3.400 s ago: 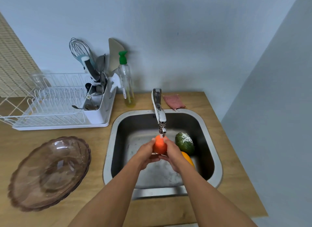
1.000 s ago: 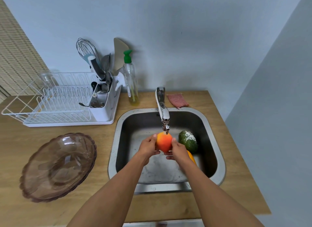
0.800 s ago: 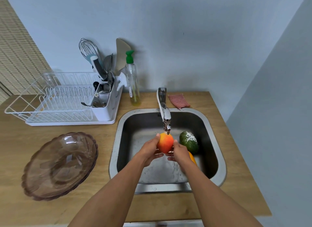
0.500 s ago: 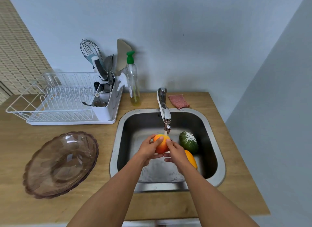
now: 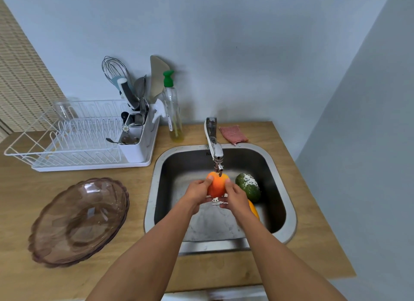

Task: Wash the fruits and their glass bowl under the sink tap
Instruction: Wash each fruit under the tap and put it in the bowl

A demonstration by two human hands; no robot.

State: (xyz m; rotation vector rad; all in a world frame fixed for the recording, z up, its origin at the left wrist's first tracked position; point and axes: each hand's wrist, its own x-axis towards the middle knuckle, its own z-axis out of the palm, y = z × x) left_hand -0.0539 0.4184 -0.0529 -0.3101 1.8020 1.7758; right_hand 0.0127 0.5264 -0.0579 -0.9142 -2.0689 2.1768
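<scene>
Sink [image 5: 212,245]: held all three fruits, tap [image 5: 214,144] above.
Glass bowl [image 5: 78,220]: sat on counter left of sink, well apart from tap; judged unwashed.
Left hand [image 5: 197,192], right hand [image 5: 235,196]: fingers curled round orange fruit [image 5: 217,185] just under spout; rinse judged under way.
Green fruit [image 5: 248,186]: on sink floor, white residue on top; wash judged pending.
Yellow fruit [image 5: 254,209]: half hidden behind right wrist, state unclear.

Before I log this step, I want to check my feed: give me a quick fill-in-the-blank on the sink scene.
1. The left hand and right hand hold the orange fruit under the ___.
2. The green fruit lies in the sink, dusted with ___ powder.
3. The glass bowl sits on the ___.
Missing words: tap; white; counter.
</scene>
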